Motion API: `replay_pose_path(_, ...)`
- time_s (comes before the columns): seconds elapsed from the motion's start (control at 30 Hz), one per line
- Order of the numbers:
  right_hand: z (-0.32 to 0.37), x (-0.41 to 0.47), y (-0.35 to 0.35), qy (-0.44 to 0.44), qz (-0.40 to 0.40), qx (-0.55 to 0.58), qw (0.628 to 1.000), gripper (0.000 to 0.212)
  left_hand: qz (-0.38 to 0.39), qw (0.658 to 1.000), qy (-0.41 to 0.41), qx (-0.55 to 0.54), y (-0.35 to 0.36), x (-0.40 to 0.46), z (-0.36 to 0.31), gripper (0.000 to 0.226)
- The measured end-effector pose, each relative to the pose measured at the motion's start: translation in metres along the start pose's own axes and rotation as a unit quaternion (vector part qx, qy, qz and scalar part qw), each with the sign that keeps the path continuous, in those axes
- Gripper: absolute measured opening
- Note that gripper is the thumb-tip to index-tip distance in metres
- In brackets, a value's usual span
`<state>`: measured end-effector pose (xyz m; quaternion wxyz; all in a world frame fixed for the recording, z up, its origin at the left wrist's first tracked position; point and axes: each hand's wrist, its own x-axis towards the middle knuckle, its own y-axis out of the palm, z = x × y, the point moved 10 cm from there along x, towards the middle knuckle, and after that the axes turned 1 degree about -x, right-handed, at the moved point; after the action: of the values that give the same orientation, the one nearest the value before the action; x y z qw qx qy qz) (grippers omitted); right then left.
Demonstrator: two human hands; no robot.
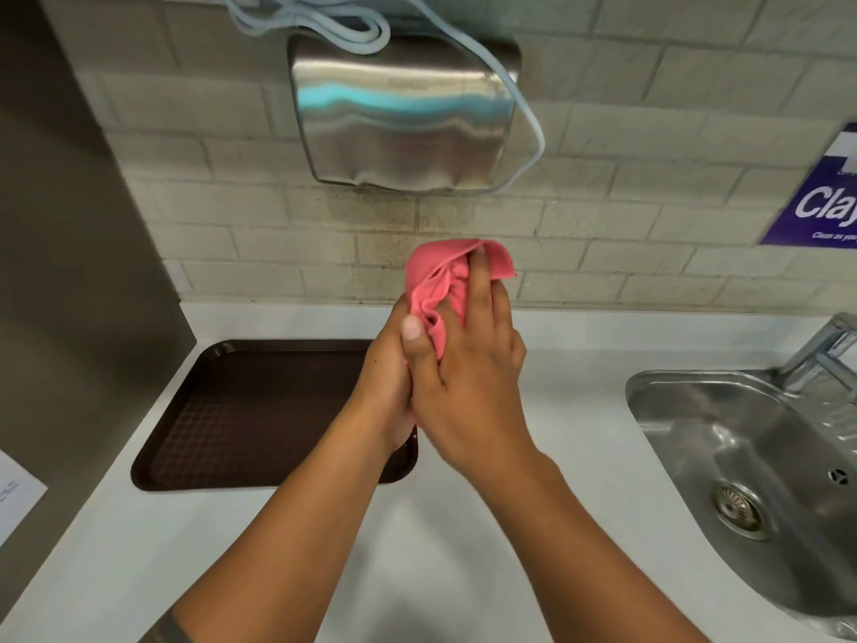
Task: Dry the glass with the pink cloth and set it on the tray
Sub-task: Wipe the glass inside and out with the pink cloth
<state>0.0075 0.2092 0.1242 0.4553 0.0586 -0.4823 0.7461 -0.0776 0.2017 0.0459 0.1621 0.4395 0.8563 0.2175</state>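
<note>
Tray first: it lies bare on the counter, below and left of our hands, its right edge tucked under the left wrist, so the set-down will be a short drop. Our left hand is curled from beneath around the bundle, thumb up the front, likely to steady whatever is inside. The cloth bunches out above both hands, raised off the counter in front of the tiled wall. Our right hand is closed over the cloth from the right, fingers pushed into its folds, which suits wiping an inside wall. The glass itself we cannot see; we judge it wrapped in the cloth between the palms. Drying looks under way, with placing not yet begun. Well off to the right of the hands sits the sink.
</note>
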Motion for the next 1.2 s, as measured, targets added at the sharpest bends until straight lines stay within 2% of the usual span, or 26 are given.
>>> replay_pose_path(0.07, -0.009, 0.017, 0.0, 0.026, 0.014, 0.023, 0.999, 0.061, -0.019, 0.999, -0.002, 0.034, -0.004, -0.001, -0.003, 0.047)
replay_pose_path(0.1, -0.017, 0.023, 0.002, 0.053, 0.027, 0.073, 0.996, 0.061, -0.022, 0.999, -0.008, 0.037, -0.005, -0.002, -0.002, 0.05)
replay_pose_path(0.23, -0.047, 0.018, 0.011, 0.178, 0.072, 0.294, 0.937, 0.061, -0.031, 0.999, -0.016, 0.041, -0.009, -0.006, -0.004, 0.064)
replay_pose_path(0.37, -0.051, -0.013, 0.026, 0.205, 0.083, 0.384, 0.896, 0.039, -0.028, 0.999, -0.003, 0.039, -0.013, -0.001, -0.01, 0.064)
replay_pose_path(0.43, -0.051, -0.028, 0.035, 0.209, 0.08, 0.442, 0.869, 0.046, -0.038, 0.998, 0.011, 0.055, -0.016, 0.0, -0.015, 0.061)
replay_pose_path(0.47, -0.05, -0.033, 0.038, 0.2, 0.081, 0.459, 0.862, 0.059, -0.042, 0.997, 0.011, 0.057, -0.017, -0.001, -0.016, 0.061)
replay_pose_path(0.53, -0.043, -0.036, 0.036, 0.164, 0.093, 0.457, 0.869, 0.077, -0.043, 0.998, 0.005, 0.038, -0.017, -0.003, -0.015, 0.064)
replay_pose_path(0.57, -0.041, -0.036, 0.034, 0.152, 0.095, 0.446, 0.877, 0.078, -0.045, 0.999, 0.0, 0.023, -0.016, -0.005, -0.013, 0.066)
replay_pose_path(0.7, -0.044, -0.032, 0.025, 0.144, 0.064, 0.411, 0.898, 0.06, -0.071, 0.997, -0.005, -0.031, -0.011, -0.012, -0.011, 0.075)
replay_pose_path(0.77, -0.048, -0.032, 0.02, 0.154, 0.024, 0.393, 0.906, 0.066, -0.113, 0.993, 0.016, 0.008, -0.014, -0.013, -0.016, 0.061)
replay_pose_path(0.83, -0.051, -0.032, 0.015, 0.157, -0.012, 0.366, 0.917, 0.07, -0.154, 0.982, 0.058, 0.094, -0.019, -0.014, -0.028, 0.046)
replay_pose_path(0.9, -0.054, -0.032, 0.011, 0.149, -0.033, 0.329, 0.932, 0.076, -0.164, 0.973, 0.089, 0.139, -0.02, -0.017, -0.038, 0.039)
replay_pose_path(0.97, -0.054, -0.03, 0.004, 0.131, -0.051, 0.283, 0.949, 0.075, -0.148, 0.975, 0.082, 0.142, -0.017, -0.018, -0.038, 0.036)
replay_pose_path(1.07, -0.052, -0.025, 0.0, 0.113, -0.059, 0.212, 0.969, 0.076, -0.087, 0.99, 0.025, 0.111, -0.001, -0.019, -0.027, 0.036)
replay_pose_path(1.13, -0.052, -0.025, 0.0, 0.119, -0.067, 0.225, 0.965, 0.074, -0.054, 0.993, 0.01, 0.105, 0.009, -0.02, -0.024, 0.043)
replay_pose_path(1.2, -0.049, -0.028, -0.004, 0.104, -0.092, 0.231, 0.963, 0.061, -0.043, 0.992, 0.023, 0.113, 0.012, -0.018, -0.025, 0.051)
